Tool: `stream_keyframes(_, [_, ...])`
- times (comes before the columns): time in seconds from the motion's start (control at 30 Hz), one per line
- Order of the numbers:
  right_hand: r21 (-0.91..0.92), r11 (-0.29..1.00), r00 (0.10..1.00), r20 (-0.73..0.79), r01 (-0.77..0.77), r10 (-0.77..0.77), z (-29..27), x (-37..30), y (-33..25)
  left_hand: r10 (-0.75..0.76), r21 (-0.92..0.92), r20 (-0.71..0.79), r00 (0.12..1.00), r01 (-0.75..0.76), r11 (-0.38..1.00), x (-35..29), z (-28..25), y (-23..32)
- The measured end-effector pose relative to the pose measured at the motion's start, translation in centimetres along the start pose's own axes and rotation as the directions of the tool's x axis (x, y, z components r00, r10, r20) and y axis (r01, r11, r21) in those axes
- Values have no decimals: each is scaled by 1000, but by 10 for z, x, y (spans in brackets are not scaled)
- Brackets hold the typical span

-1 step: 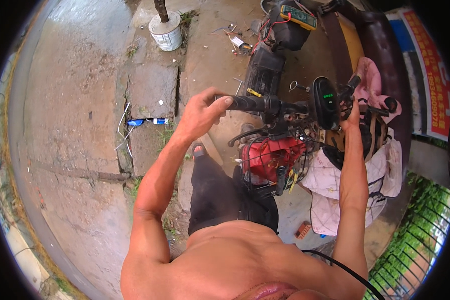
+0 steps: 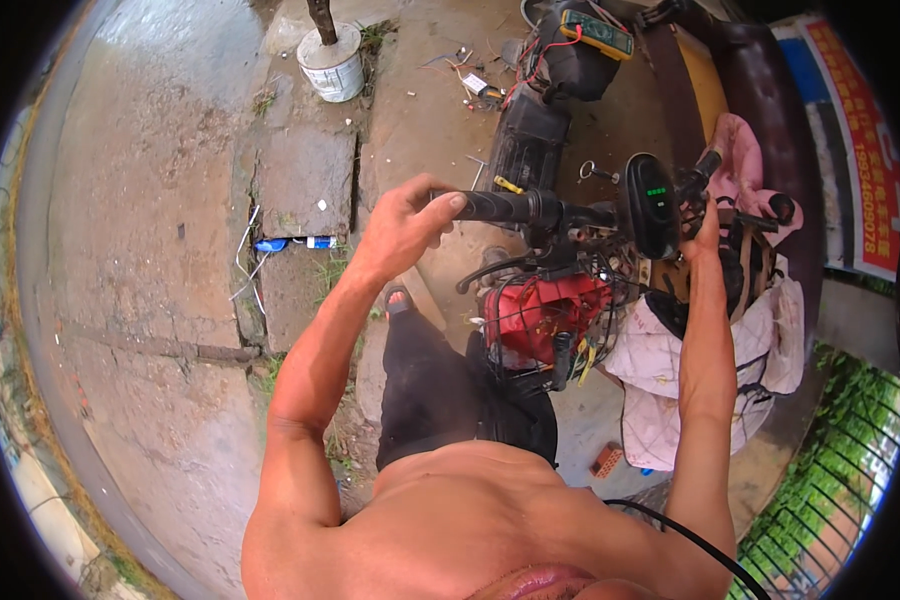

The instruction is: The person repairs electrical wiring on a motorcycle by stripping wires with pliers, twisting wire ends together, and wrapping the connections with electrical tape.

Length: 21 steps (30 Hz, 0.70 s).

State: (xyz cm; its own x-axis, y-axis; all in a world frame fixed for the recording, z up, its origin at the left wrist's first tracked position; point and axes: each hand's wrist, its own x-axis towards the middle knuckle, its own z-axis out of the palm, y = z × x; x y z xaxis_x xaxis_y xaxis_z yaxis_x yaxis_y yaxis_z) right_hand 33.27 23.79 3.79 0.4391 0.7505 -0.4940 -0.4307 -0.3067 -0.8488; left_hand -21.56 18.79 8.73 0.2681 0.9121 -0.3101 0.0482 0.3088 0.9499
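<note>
The handlebar (image 2: 592, 216) of an electric bike stretches across in front of me. My left hand (image 2: 407, 222) is closed round the end of its black left grip (image 2: 495, 206), thumb lying on top. My right hand (image 2: 703, 238) is closed at the right side of the bar, just below the right grip (image 2: 708, 167); its fingers are partly hidden. Between the hands sits a black oval display (image 2: 650, 205) with small green lights. A black brake lever (image 2: 490, 270) juts out beneath the left grip. Below the bar, a wire basket (image 2: 610, 300) surrounds a red bag (image 2: 540, 315).
Pale pink quilted cloth (image 2: 660, 350) hangs at the right, beside a dark sofa (image 2: 785, 110). A multimeter (image 2: 598, 35) rests on the black seat (image 2: 577, 65). A white planter (image 2: 332, 65) and a broken slab (image 2: 305, 180) lie left. A perforated brick (image 2: 606, 459) is on the floor.
</note>
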Motion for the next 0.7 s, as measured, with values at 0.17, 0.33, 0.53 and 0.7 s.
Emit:
stream_keyframes(0.17, [-5, 999, 999, -27, -38, 37, 0, -2, -5, 13, 44, 53, 998, -15, 999, -1, -3, 11])
stream_keyframes(0.33, [16, 999, 999, 11, -36, 35, -3, 1, -3, 305, 145, 8, 952, -303, 942, -4, 0, 1])
stream_keyframes(0.53, [56, 998, 1000, -13, -21, 22, 0, 1, -1, 324, 288, 7, 946, -312, 905, 1, 1, 3])
stream_keyframes(0.7, [47, 999, 999, -31, 22, -20, 2, 0, 2, -189, 97, 30, 981, 186, 978, 6, 1, 25])
